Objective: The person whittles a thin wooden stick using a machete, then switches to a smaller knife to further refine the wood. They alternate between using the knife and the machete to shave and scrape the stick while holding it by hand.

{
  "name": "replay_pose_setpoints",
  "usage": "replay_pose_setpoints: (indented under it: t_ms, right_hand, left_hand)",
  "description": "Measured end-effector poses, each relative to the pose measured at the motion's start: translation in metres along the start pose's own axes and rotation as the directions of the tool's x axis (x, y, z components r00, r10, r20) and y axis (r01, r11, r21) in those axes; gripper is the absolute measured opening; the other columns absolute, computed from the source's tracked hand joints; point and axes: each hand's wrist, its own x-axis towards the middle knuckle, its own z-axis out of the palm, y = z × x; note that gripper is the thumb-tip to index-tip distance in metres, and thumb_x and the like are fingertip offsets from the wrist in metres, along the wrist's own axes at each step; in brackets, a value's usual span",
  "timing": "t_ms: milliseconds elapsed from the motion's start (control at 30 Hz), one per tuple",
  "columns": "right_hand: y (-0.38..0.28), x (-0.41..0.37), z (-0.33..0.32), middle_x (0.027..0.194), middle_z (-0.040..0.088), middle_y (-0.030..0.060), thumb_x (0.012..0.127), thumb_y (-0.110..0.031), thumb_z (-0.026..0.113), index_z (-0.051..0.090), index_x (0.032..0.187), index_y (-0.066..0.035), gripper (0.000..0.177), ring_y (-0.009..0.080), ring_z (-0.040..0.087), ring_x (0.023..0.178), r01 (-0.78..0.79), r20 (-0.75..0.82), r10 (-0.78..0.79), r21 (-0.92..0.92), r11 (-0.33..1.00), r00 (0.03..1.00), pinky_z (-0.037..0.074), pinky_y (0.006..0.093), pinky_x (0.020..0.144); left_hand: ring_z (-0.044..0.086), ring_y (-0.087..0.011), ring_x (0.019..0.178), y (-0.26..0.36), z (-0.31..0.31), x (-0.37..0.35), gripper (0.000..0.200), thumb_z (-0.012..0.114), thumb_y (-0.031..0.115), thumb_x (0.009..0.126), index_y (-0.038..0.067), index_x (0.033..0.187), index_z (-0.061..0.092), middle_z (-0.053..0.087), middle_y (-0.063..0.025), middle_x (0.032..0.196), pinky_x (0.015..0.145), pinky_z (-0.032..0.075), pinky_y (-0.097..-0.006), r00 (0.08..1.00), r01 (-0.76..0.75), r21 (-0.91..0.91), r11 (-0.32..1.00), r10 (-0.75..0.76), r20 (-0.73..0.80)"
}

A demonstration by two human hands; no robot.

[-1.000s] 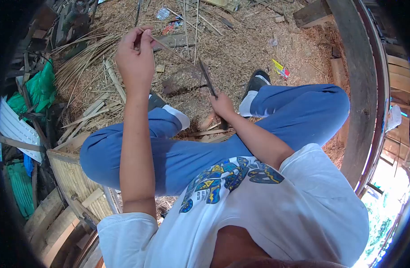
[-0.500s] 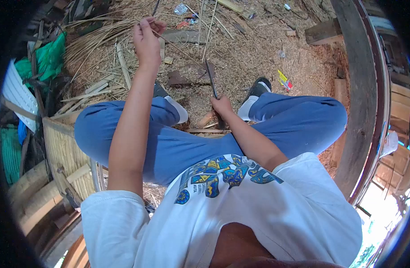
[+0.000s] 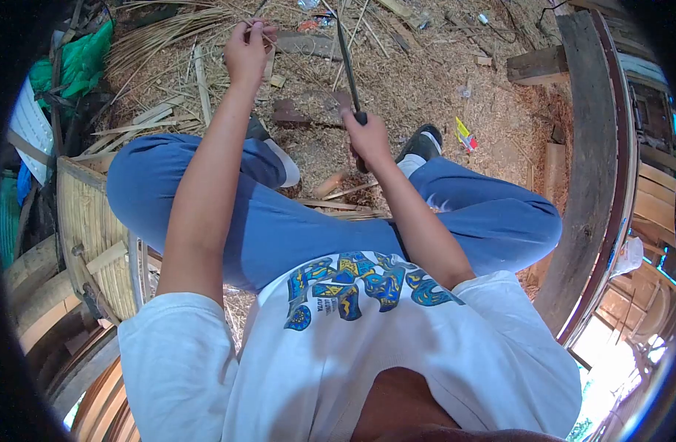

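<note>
My right hand (image 3: 368, 140) is closed round the dark handle of a long knife (image 3: 347, 62), whose narrow blade points up and away over the shavings. Up and to the left, my left hand (image 3: 248, 53) has its fingers pinched together on a thin strip (image 3: 267, 37). Behind that hand a bundle of thin strips (image 3: 157, 46) lies spread on the ground. The blade and my left hand are apart.
Wood shavings and flat sticks cover the ground, with a brick-like block (image 3: 292, 113) between my feet. A yellow and red packet (image 3: 465, 135) lies near my right shoe. A long beam (image 3: 593, 147) runs along the right; a bamboo seat (image 3: 95, 232) stands left.
My right hand has risen with the knife, and the blade now points more steeply away. My left hand has shifted slightly, still pinching the strip. The camera view has moved a little.
</note>
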Motion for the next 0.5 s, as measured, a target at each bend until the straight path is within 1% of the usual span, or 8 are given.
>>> replay_pose_setpoints:
  t_ms: [67,100,200,233,333,433,467,500]
  right_hand:
    - [-0.018,0.000,-0.006,0.057,0.060,0.0071,0.089,-0.040,0.070,0.066,0.077,0.000,0.042,0.0193,0.058,0.050,0.025,0.008,-0.025,-0.001,1.000,1.000,0.046,0.0404,0.049]
    - [-0.023,0.000,-0.006,0.056,0.059,0.0071,0.089,-0.040,0.070,0.066,0.077,0.000,0.042,0.0189,0.058,0.051,0.042,0.014,-0.042,0.002,0.999,0.999,0.045,0.0404,0.050]
    - [0.044,0.014,0.002,0.058,0.061,0.0083,0.088,-0.040,0.071,0.066,0.076,0.000,0.042,0.0200,0.060,0.053,0.225,-0.044,-0.243,-0.243,0.944,0.969,0.047,0.0416,0.054]
    - [0.070,0.013,0.003,0.073,0.070,0.0217,0.083,-0.046,0.071,0.070,0.083,0.002,0.048,0.0418,0.070,0.073,0.116,-0.059,-0.141,-0.308,0.944,0.988,0.055,0.0475,0.070]
    - [0.137,0.011,0.003,0.075,0.071,0.0212,0.081,-0.047,0.071,0.071,0.083,0.002,0.049,0.0414,0.071,0.077,-0.060,-0.038,0.049,-0.438,0.897,0.998,0.056,0.0484,0.074]
    - [0.141,0.029,0.002,0.075,0.071,0.0207,0.081,-0.046,0.072,0.071,0.083,0.001,0.047,0.0399,0.071,0.076,-0.056,-0.037,0.045,-0.386,0.921,0.998,0.055,0.0480,0.073]
    - [0.139,0.032,0.003,0.071,0.069,0.0166,0.083,-0.043,0.071,0.069,0.080,0.000,0.043,0.0336,0.070,0.070,-0.028,-0.059,0.009,-0.323,0.946,0.998,0.053,0.0447,0.067]
    - [0.116,0.029,0.002,0.066,0.067,0.0125,0.084,-0.040,0.071,0.067,0.077,-0.001,0.040,0.0273,0.068,0.064,0.003,-0.084,-0.025,-0.262,0.965,0.996,0.051,0.0415,0.061]
  left_hand:
    - [0.075,-0.0170,0.083,0.004,0.000,-0.003,0.019,0.056,0.017,0.106,0.002,0.114,0.063,0.076,-0.0115,0.095,0.069,0.061,-0.0296,0.999,0.007,0.007,1.000,-0.007,-0.034]
    - [0.074,-0.0201,0.091,0.006,-0.005,-0.003,0.018,0.058,0.018,0.106,0.004,0.116,0.062,0.074,-0.0108,0.104,0.076,0.062,-0.0334,1.000,0.018,0.060,0.998,-0.018,-0.002]
    - [0.074,-0.0206,0.091,0.006,-0.006,-0.004,0.016,0.058,0.017,0.105,0.003,0.114,0.061,0.073,-0.0104,0.101,0.075,0.064,-0.0341,1.000,0.016,0.054,0.998,-0.015,-0.009]
    - [0.074,-0.0204,0.091,0.005,-0.006,-0.003,0.016,0.058,0.017,0.106,0.003,0.114,0.061,0.073,-0.0107,0.101,0.074,0.064,-0.0341,1.000,0.007,0.046,0.999,-0.006,-0.017]
    - [0.073,-0.0200,0.090,0.000,-0.005,-0.001,0.016,0.057,0.016,0.106,0.003,0.112,0.060,0.073,-0.0113,0.102,0.073,0.065,-0.0339,0.999,-0.019,0.050,0.999,0.021,-0.045]
    - [0.073,-0.0192,0.087,-0.006,-0.003,0.003,0.014,0.056,0.014,0.105,0.001,0.110,0.060,0.073,-0.0119,0.099,0.070,0.065,-0.0331,0.996,-0.059,0.107,0.993,0.066,-0.064]
    - [0.074,-0.0186,0.083,-0.007,-0.003,0.006,0.013,0.056,0.012,0.105,0.000,0.108,0.060,0.074,-0.0123,0.096,0.068,0.065,-0.0324,0.994,-0.077,0.129,0.989,0.087,-0.070]
    - [0.074,-0.0179,0.080,-0.010,-0.002,0.006,0.012,0.055,0.010,0.104,-0.001,0.106,0.060,0.074,-0.0126,0.093,0.065,0.065,-0.0318,0.991,-0.094,0.150,0.984,0.107,-0.076]
